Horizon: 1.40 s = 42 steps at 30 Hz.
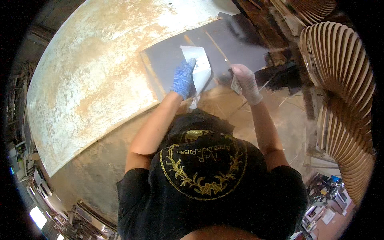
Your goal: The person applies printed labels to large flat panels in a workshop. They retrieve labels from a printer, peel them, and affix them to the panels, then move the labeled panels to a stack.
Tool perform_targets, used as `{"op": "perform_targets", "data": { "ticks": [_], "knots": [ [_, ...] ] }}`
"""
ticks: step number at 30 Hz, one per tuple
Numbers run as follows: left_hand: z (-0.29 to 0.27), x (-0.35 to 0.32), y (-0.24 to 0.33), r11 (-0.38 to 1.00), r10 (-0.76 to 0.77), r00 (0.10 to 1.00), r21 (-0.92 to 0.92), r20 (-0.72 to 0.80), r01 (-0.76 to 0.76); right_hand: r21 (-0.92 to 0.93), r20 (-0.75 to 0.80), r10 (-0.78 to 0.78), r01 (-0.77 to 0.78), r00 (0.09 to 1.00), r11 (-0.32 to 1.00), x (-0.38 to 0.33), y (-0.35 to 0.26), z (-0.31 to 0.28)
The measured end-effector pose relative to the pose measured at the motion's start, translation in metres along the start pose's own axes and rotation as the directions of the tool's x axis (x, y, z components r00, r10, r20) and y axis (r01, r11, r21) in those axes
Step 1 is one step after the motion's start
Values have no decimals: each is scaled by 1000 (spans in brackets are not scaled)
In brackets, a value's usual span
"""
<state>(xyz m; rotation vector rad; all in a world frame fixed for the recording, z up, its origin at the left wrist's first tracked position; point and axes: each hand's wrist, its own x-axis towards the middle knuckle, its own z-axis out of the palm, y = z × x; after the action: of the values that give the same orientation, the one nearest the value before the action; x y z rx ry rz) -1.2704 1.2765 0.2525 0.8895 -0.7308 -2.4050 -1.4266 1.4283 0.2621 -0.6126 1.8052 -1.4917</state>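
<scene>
My left hand (183,80), in a blue glove, is closed on a folded white paper sheet (202,71) with some print on it, the thumb lying on its face. A crumpled white bit (195,102) hangs below the sheet. To the right, my right hand (249,86), in a whitish glove, pinches a small printed label (235,85) that points down from the fingers. Both hands are over or beside a flat dark grey panel (160,60) crossed by thin tan strips.
The panel lies on a large pale worktop (88,80) with brown stains and a curved-looking edge. A thick ribbed hose (340,56) runs down the right side. Cluttered papers and small items (326,208) lie low at the right. Boards (94,214) are stacked at the lower left.
</scene>
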Motion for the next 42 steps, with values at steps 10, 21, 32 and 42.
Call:
{"op": "perform_targets", "data": {
  "ticks": [10, 21, 32, 42],
  "knots": [
    [8, -9, 5, 999, -28, 996, -15, 80, 29, -371, 129, -465, 478, 876, 797, -1, -31, 31],
    [17, -16, 5, 968, -37, 999, 249, -1, 36, -489, 245, -468, 525, 849, 697, 4, -42, 57],
    [-37, -28, -1, 971, -127, 987, 193, -101, 144, -536, -270, -162, -9, 949, 844, 75, -9, -69],
    [-88, -51, -26, 990, 0, 984, 139, -180, 25, -373, -217, 240, -307, 946, 875, 159, 14, -124]
  ]
}}
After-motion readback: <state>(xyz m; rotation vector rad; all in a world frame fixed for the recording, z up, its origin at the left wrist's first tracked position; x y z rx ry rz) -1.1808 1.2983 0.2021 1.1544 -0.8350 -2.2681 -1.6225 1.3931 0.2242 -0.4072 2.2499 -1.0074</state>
